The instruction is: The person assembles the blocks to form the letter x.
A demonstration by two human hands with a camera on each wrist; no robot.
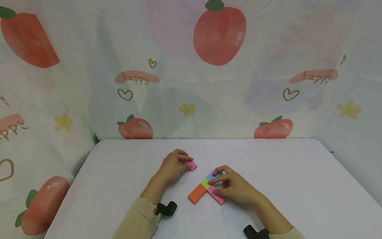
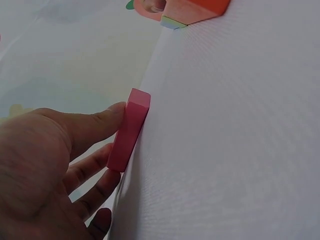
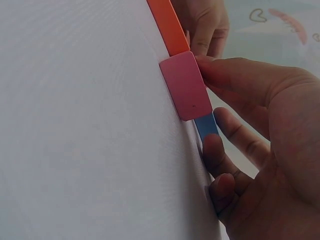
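My left hand pinches a small pink block between thumb and fingertips. In the left wrist view, this pink block stands close against the white cloth. To the right and nearer me, an orange block, a lime green block and a blue block form a slanted row. A second pink block branches off beside the green one, towards the front right. My right hand holds this arrangement with curled fingers: thumb on the pink block, fingertips over the green and blue ones.
A white cloth covers the table. Behind it hangs a fruit-patterned curtain, which continues along the left side. A black wrist mount sits on the left forearm and another black mount on the right one.
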